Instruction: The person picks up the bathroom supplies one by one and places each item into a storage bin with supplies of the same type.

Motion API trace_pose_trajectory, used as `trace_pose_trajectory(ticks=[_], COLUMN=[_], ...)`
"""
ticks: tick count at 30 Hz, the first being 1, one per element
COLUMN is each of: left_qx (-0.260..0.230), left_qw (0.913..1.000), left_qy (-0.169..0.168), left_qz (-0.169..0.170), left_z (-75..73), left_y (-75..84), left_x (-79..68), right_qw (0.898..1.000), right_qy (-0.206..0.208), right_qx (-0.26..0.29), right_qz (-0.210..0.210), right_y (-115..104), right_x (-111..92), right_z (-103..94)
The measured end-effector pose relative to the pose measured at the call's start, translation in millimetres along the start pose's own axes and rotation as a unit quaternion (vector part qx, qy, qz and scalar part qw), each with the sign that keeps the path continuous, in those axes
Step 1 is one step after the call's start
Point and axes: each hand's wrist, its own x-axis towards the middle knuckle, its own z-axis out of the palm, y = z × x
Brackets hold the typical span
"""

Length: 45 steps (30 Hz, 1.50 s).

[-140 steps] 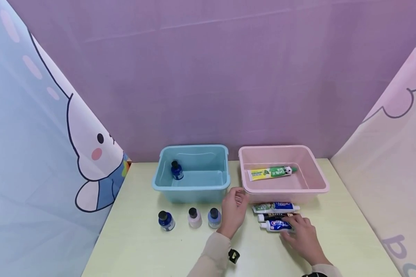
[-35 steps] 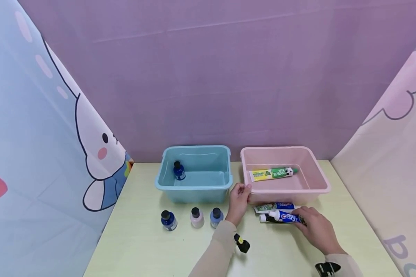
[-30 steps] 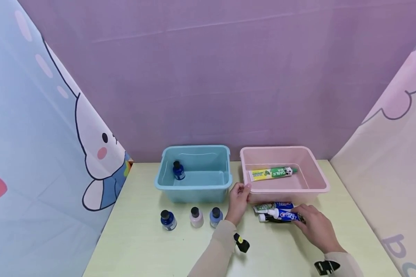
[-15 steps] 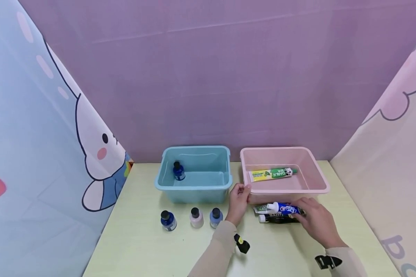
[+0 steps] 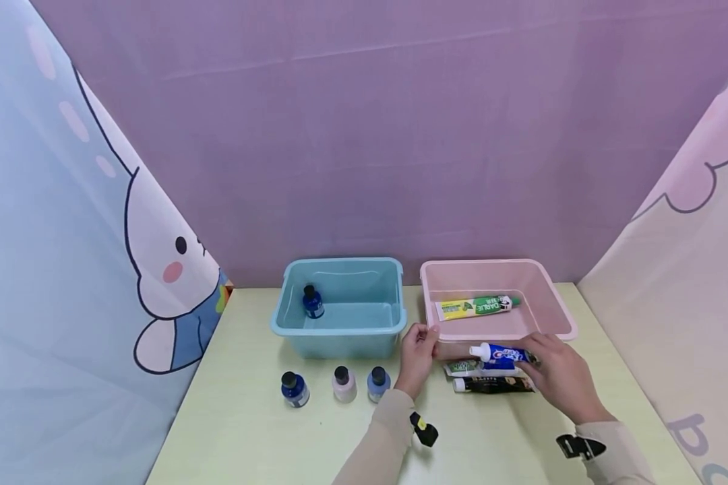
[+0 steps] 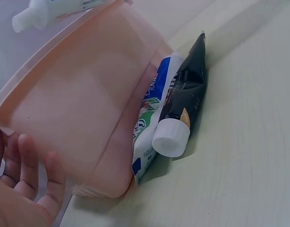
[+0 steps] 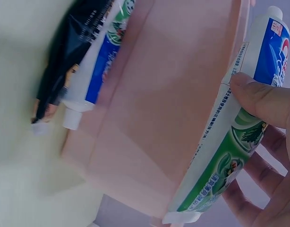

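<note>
- Toothpaste tube (image 5: 502, 355), blue, white and green, is up off the table at the pink bin's near side, just about level with the rim; whether it touches that edge, I cannot tell.
- Right hand (image 5: 561, 377) has it pinched, thumb on one face, fingers behind.
- Room now: the pink bin (image 5: 567, 330) opens upward just beyond the tube, with its near rim running right alongside.
- Left hand (image 5: 417, 356) holds that bin's near left corner, thumb at the rim, fingers curled; a narrow gap parts this bin from the blue bin (image 5: 340, 346).
- Inside the pink one, a yellow-and-green tube (image 5: 473, 308) lies flat; inside the blue one, a dark bottle (image 5: 313, 303) stands toward the left.
- Direction check: the held tube's white cap points left, its long axis going crosswise, roughly along the near rim, slightly tilted.
- Below it on the table (image 5: 249, 431), a green-and-blue tube (image 5: 464, 368) lies against the bin's foot, a black tube (image 5: 491, 384) just in front.
- Farther left, three capped bottles (image 5: 344, 386) stand upright in a row before the blue bin.
</note>
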Motion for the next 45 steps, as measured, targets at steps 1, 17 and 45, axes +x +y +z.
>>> trace_pose_trajectory(ticks=[1,17,45], left_qx=[-0.003,-0.017,-0.028], left_qw=[1.0,0.9997,0.9992], left_qy=[0.0,-0.001,0.012], left_qz=[0.003,0.017,0.025], left_z=[0.2,0.4,3.2], left_y=[-0.4,-1.6,-1.1], left_x=[0.0,0.6,-1.0], right_qw=[1.0,1.0,0.996], right_qy=[0.001,0.006,-0.03], right_qx=[0.001,0.001,-0.024], right_qz=[-0.002,-0.024,-0.079], right_y=[0.7,6.0,11.0], right_x=[1.6,23.2,69.0], right_z=[-1.0,-8.0,-14.7])
